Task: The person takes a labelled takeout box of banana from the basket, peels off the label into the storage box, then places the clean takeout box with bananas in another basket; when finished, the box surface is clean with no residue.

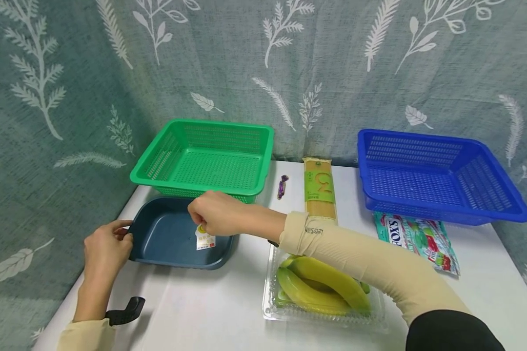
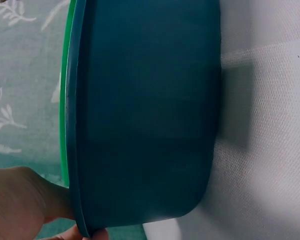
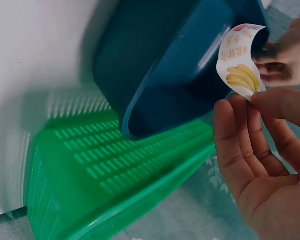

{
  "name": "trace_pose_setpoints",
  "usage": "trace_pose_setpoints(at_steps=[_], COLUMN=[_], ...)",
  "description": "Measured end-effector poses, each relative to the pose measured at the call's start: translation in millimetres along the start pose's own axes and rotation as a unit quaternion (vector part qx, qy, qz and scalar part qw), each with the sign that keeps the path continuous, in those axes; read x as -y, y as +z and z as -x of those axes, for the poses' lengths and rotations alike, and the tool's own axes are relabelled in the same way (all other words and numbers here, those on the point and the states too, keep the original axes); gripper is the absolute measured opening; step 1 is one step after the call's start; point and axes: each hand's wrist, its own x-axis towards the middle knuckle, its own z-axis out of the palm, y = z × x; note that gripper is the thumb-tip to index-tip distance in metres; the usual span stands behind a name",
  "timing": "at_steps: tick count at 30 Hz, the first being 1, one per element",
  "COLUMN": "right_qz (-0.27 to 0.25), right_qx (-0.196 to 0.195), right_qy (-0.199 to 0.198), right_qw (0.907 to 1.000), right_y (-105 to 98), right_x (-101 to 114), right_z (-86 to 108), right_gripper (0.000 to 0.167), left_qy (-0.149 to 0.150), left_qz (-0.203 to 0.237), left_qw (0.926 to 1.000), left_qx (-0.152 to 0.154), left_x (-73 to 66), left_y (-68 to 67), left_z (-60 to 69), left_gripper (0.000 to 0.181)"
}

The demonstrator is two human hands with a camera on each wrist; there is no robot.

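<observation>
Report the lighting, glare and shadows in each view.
Head: fairly bright, with small glints on the clear plastic box and a soft shadow beside the black wrist strap; left wrist: dimmer and bluish, with a grey shadow beside the basin on the white table; right wrist: a bright glare streak inside the basin, the label clear enough to make out its printed picture.

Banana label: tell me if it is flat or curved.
Curved: in the right wrist view, the label bends visibly, one end pinched by the right hand.
</observation>
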Motion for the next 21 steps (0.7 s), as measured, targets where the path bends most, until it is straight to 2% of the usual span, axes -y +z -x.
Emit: trace_pose_setpoints(at_steps=[5,15,21], right_qz=[0.005,0.063,0.065], right_qx=[0.026,0.062,0.087], right_qy=[-0.004,0.007,0.019], right_qw=[0.9996,0.9961,0.9939], right_y=[11,30,39], right_x=[0,-2,-6], right_z=[-8.4,-19.1,-23.2], right_gripper=[0.024,0.026,0.017], left_qy=[-0.005,-0.001,-0.009], left_qz=[0.004,0.004,0.003], left_qw=[1.0,0.9999,0.9999], left_qx=[-0.004,-0.012,-0.01], left_x=[-1.1,-2.1,-1.5], left_y=[-0.1,0.5,1.5], left_z=[0.2,0.6,0.0], left_gripper=[0.032,0.031,0.031])
